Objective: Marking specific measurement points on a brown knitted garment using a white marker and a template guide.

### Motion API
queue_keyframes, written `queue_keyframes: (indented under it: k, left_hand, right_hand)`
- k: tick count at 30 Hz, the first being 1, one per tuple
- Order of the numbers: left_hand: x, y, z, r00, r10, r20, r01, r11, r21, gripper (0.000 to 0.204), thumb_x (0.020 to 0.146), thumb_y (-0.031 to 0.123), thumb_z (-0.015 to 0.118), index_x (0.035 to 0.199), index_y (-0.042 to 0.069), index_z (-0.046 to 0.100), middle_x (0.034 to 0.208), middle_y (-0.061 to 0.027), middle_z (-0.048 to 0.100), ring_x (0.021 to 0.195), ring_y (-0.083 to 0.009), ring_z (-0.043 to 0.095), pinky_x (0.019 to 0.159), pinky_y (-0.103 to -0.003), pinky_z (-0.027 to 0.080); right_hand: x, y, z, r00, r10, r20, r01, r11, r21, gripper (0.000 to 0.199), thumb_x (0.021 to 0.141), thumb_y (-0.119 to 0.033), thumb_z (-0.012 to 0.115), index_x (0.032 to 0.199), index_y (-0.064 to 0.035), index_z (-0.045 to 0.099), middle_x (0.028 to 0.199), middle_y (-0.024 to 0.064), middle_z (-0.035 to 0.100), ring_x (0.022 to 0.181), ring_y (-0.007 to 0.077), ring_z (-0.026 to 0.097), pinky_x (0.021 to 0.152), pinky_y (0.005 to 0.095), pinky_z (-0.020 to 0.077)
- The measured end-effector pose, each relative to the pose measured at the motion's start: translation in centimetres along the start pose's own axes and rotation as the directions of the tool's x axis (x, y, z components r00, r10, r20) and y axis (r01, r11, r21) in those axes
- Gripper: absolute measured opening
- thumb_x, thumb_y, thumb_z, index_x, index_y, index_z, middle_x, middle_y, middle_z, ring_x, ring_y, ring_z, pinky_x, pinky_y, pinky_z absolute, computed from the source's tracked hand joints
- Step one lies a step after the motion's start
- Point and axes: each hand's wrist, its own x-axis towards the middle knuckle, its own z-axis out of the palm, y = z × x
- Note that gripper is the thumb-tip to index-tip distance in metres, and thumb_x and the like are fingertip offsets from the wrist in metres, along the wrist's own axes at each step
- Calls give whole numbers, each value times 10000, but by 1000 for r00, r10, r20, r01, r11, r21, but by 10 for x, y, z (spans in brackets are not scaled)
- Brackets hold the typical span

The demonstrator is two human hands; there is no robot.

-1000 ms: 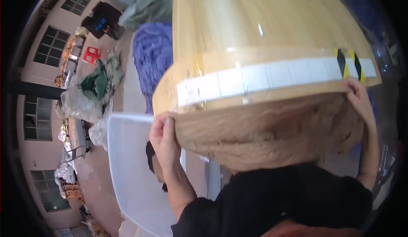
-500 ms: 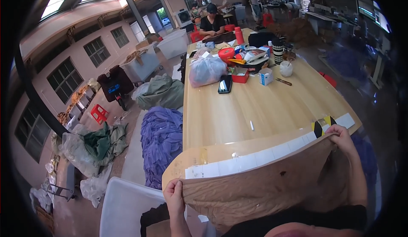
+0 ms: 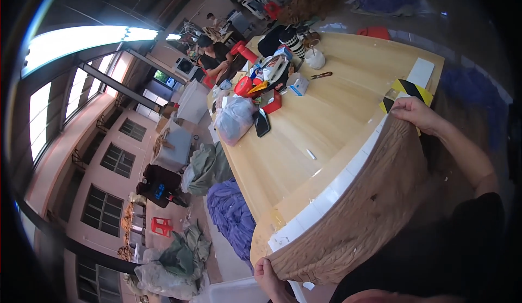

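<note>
A wrinkled brown cloth (image 3: 353,216) is stretched along the near edge of the table, hanging down toward my body. My left hand (image 3: 266,277) pinches one corner at the lower end of that edge. At the far right end, my right hand (image 3: 416,113) grips the other corner beside yellow-and-black striped tape (image 3: 418,93). A long white strip (image 3: 340,183) with cross lines lies on the table along the cloth's upper edge. The cloth has a small dark spot near its middle.
The wooden table (image 3: 348,96) bears a white pen-like stick (image 3: 311,154), a phone (image 3: 262,123), a stuffed plastic bag (image 3: 235,119), a small box (image 3: 297,84) and a cutter-like tool (image 3: 322,75). Purple cloth (image 3: 231,213) is heaped left of it. A person (image 3: 213,58) sits at the far end.
The whole view has tilted, so the table now runs diagonally. Both hands keep hold of the cloth's corners, and it stays stretched along the strip.
</note>
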Motion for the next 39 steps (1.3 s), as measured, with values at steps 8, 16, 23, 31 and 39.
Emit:
queue_keyframes:
  k: [8,16,23,31,39]
  left_hand:
    - [8,4,1,1000,10,-5,-10,999,37,76,845,52,539,850,-14,576,797,-57,596,699,-105,542,671,-224,452]
    - [7,2,0,1000,8,28,-8,1000,17,65,842,46,556,867,-8,581,809,-59,601,723,-118,558,688,-239,465]
    - [5,-4,1,1000,4,29,-4,1000,11,80,852,54,550,887,-11,582,826,-65,611,739,-122,567,699,-248,472]
    - [8,-6,-3,999,15,39,-16,1000,12,99,858,64,543,887,-20,585,830,-71,614,737,-125,570,706,-255,475]
    - [4,0,-2,1000,25,7,-25,1000,-1,105,865,78,537,871,-18,579,817,-72,609,719,-125,562,691,-257,477]
  right_hand:
    - [3,41,9,998,69,-1,-69,997,43,91,853,-107,557,860,-20,583,761,-27,570,709,30,513,650,181,418]
    - [9,54,5,997,67,-29,-63,993,102,135,872,-147,534,892,-19,572,780,-10,574,706,42,525,642,187,425]
    - [12,66,5,995,90,-32,-85,986,143,128,873,-143,529,898,-24,569,783,-7,575,716,47,529,653,193,431]
    - [10,68,10,992,109,-57,-102,988,119,137,878,-151,526,906,-23,567,818,-2,584,739,52,535,670,195,434]
    - [11,67,13,998,37,-55,-29,991,130,140,881,-154,521,898,-23,568,812,-3,580,733,50,533,658,198,436]
